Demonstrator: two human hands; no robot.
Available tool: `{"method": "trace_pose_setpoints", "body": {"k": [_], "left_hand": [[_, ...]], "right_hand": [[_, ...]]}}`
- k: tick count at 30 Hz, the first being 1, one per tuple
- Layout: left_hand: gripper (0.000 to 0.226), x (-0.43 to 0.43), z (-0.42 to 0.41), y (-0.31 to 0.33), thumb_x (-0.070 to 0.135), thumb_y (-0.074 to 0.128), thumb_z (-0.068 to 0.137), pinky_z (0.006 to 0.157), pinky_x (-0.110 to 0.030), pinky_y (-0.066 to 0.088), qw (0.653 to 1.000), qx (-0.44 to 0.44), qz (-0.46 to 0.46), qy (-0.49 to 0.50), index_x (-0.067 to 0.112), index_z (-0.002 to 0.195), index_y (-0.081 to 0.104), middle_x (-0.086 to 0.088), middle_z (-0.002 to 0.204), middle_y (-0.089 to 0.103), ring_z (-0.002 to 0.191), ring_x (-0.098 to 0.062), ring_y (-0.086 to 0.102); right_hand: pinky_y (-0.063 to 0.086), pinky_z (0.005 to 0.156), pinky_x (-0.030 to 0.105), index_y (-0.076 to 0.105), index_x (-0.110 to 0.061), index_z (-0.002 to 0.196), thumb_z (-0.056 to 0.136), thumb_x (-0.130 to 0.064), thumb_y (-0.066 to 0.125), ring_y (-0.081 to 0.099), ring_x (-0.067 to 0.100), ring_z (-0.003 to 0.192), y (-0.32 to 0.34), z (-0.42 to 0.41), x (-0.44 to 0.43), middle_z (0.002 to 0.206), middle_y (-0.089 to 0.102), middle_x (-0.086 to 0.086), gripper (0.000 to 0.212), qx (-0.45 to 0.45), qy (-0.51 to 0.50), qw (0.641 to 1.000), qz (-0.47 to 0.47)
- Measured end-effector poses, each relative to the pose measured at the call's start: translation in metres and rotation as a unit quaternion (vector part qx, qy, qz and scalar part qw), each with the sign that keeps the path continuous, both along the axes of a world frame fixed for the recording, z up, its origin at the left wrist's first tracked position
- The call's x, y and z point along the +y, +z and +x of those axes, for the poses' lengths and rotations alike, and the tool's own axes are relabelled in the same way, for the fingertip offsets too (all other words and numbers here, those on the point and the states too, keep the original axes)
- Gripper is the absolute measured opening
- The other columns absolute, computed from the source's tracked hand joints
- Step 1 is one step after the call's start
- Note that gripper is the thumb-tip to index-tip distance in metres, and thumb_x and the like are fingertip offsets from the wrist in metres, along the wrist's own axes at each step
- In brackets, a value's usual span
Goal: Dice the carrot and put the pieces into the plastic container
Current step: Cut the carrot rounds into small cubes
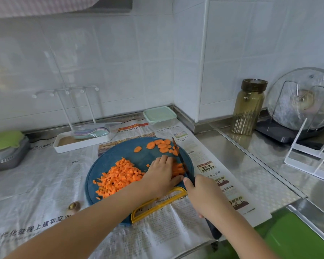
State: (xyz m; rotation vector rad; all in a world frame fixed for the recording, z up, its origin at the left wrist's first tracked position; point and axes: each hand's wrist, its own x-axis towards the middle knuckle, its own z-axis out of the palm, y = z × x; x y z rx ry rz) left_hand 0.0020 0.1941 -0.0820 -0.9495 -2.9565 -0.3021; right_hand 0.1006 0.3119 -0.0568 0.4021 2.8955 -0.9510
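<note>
On the round blue cutting board near the worktop's front edge, the left hand presses flat, fingers curled, on orange carrot pieces; the right hand grips the dark-handled knife, blade down.

Matt blue plastic board on newspaper, glossy steel counter.

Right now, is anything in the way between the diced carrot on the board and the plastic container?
Yes. The plastic container beyond the cutting board has its pale green lid on, so the diced carrot cannot go in yet. Uncut carrot slices also lie on the board's far edge, between pile and container.
</note>
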Motion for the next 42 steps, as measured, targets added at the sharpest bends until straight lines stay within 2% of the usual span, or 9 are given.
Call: {"method": "trace_pose_setpoints", "body": {"k": [4, 8, 10, 12, 15, 24, 31, 40, 42], "left_hand": [[0.068, -0.003, 0.009, -0.001, 0.046, 0.042, 0.097, 0.112, -0.031, 0.023, 0.999, -0.007, 0.032, 0.009, 0.014, 0.15, 0.014, -0.004, 0.144, 0.033, 0.132, -0.02, 0.031], [0.057, 0.0, 0.015, -0.007, 0.041, 0.032, 0.101, 0.115, -0.029, 0.018, 0.999, 0.028, 0.012, 0.012, 0.015, 0.15, 0.019, -0.002, 0.15, 0.028, 0.136, -0.019, 0.025], [0.054, 0.004, 0.018, -0.009, 0.04, 0.028, 0.102, 0.115, -0.029, 0.016, 0.999, 0.033, -0.002, 0.025, 0.013, 0.149, 0.021, -0.004, 0.149, 0.027, 0.136, -0.02, 0.024], [0.052, 0.008, 0.019, -0.009, 0.037, 0.026, 0.103, 0.115, -0.03, 0.015, 0.998, 0.031, -0.009, 0.045, 0.01, 0.147, 0.021, -0.007, 0.147, 0.028, 0.135, -0.022, 0.024], [0.05, 0.015, 0.022, -0.009, 0.034, 0.024, 0.104, 0.115, -0.032, 0.015, 0.997, 0.033, -0.017, 0.072, 0.008, 0.146, 0.022, -0.009, 0.146, 0.028, 0.135, -0.024, 0.025], [0.044, 0.019, 0.024, -0.012, 0.028, 0.024, 0.104, 0.113, -0.033, 0.02, 0.995, 0.038, -0.013, 0.09, 0.004, 0.139, 0.029, -0.013, 0.138, 0.034, 0.128, -0.026, 0.031], [0.043, 0.017, 0.02, -0.022, 0.02, 0.029, 0.102, 0.116, -0.034, 0.017, 0.994, 0.054, 0.022, 0.089, 0.004, 0.141, 0.034, -0.012, 0.142, 0.033, 0.133, -0.028, 0.027], [0.04, 0.021, 0.02, -0.032, 0.013, 0.029, 0.099, 0.114, -0.037, 0.022, 0.991, 0.094, 0.016, 0.089, 0.005, 0.135, 0.045, -0.011, 0.13, 0.044, 0.124, -0.029, 0.036], [0.034, 0.022, 0.025, -0.031, 0.011, 0.036, 0.098, 0.108, -0.037, 0.03, 0.991, 0.115, 0.01, 0.072, 0.003, 0.126, 0.053, -0.012, 0.12, 0.053, 0.116, -0.028, 0.044]], "right_hand": [[0.048, 0.058, 0.022, 0.044, -0.012, 0.094, 0.102, -0.04, 0.032, 0.06, 0.017, 0.073, -0.001, -0.007, 0.002, 0.077, 0.051, 0.0, 0.032, 0.009, 0.008, 1.0, -0.015], [0.055, 0.07, 0.033, 0.051, -0.008, 0.095, 0.102, -0.042, 0.032, 0.06, 0.019, 0.072, 0.001, -0.007, 0.008, 0.082, 0.058, 0.006, 0.039, 0.021, -0.005, 1.0, -0.006], [0.054, 0.066, 0.032, 0.049, -0.01, 0.082, 0.102, -0.043, 0.029, 0.054, 0.014, 0.058, 0.004, -0.001, 0.013, 0.07, 0.054, 0.003, 0.044, 0.026, -0.019, 0.999, 0.0], [0.051, 0.053, 0.029, 0.044, -0.012, 0.073, 0.102, -0.044, 0.027, 0.049, 0.011, 0.047, 0.008, 0.006, 0.019, 0.061, 0.05, 0.002, 0.047, 0.018, -0.023, 1.0, -0.011], [0.041, 0.039, 0.022, 0.044, -0.01, 0.074, 0.102, -0.044, 0.026, 0.046, 0.009, 0.033, 0.016, 0.017, 0.023, 0.056, 0.048, 0.004, 0.048, -0.004, -0.017, 0.999, -0.047], [0.039, 0.037, 0.02, 0.05, -0.003, 0.08, 0.103, -0.044, 0.022, 0.046, 0.014, 0.031, 0.013, 0.018, 0.019, 0.051, 0.047, 0.009, 0.055, -0.044, 0.006, 0.997, -0.064], [0.036, 0.035, 0.023, 0.045, -0.008, 0.074, 0.102, -0.043, 0.033, 0.038, 0.016, 0.032, 0.017, 0.015, 0.026, 0.046, 0.041, 0.004, 0.047, -0.062, -0.016, 0.97, -0.235], [0.036, 0.035, 0.023, 0.043, -0.009, 0.078, 0.102, -0.047, 0.03, 0.039, 0.018, 0.034, 0.019, 0.007, 0.024, 0.044, 0.039, 0.002, 0.047, -0.112, -0.016, 0.981, -0.158], [0.036, 0.034, 0.023, 0.043, -0.008, 0.081, 0.102, -0.047, 0.029, 0.04, 0.018, 0.036, 0.019, 0.006, 0.024, 0.049, 0.039, 0.004, 0.047, -0.123, -0.011, 0.983, -0.133]]}}
